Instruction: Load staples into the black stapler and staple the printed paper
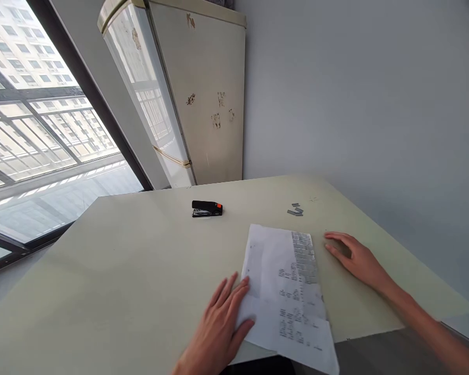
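Note:
A printed sheet of paper lies on the pale table and hangs a little over its near edge. My left hand rests flat and open, its fingertips and thumb on the paper's left edge. To the right of the sheet, my right hand lies flat on the table with fingers stretched out, not touching the paper and holding nothing. A black stapler with an orange end sits further back. A few strips of staples lie beyond the paper's far right corner.
A worn cream fridge stands against the grey wall behind the table. A large window with a dark frame runs along the left. The table's right edge slants close to the wall.

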Demonstrator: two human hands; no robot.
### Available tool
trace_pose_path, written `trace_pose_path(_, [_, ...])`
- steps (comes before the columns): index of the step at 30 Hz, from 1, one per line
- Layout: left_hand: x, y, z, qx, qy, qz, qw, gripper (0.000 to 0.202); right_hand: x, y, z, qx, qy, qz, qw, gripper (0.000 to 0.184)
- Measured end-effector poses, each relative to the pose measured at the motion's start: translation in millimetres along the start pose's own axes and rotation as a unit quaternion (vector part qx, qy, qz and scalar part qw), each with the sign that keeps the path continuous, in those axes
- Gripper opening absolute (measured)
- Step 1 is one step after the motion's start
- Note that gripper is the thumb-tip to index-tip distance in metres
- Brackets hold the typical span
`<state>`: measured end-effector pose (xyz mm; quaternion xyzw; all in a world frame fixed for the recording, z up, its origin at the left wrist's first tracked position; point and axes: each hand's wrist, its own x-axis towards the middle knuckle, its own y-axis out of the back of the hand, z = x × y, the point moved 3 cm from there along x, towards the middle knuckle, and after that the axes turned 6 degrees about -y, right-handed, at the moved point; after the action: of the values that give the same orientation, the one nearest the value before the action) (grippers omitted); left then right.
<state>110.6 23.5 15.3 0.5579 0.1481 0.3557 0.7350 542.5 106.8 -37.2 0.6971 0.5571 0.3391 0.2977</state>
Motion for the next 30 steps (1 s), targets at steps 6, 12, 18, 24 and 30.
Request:
trace_pose_path(6, [-44.5, 10.6, -19.4, 0.064, 0.063, 0.031, 0.995, 0.075, -36.9, -11.3, -6.9, 0.015, -0.025, 0.013, 0.999, 0.045])
trace_pose_path(12, [-86.4, 18.1, -37.8, 0.116, 0.121, 0.065, 0.984, 0.074, -38.8, -20.5, -12.2, -0.012, -0.025, 0.017, 0.999, 0.044])
trace_pose_path(18, [-123.0, 17.7, -48.4, 0.122, 0.185, 0.092, 0.971, 0.076, -42.3, -24.1, -11.9, -0.019, -0.026, 0.026, 0.999, 0.044])
trace_pose_path(24, [-139.2, 19.0, -57.7, 0.081, 0.199, 0.135, 0.967, 0.065, -42.8, -26.2, -8.7, -0.041, -0.013, 0.038, 0.998, 0.045])
trace_pose_path(30, [-110.8, 32.5, -98.6, 0.036, 0.234, 0.143, 0.961, 0.056, -41.0, -29.3, -4.9, -0.048, -0.007, 0.036, 0.998, 0.044])
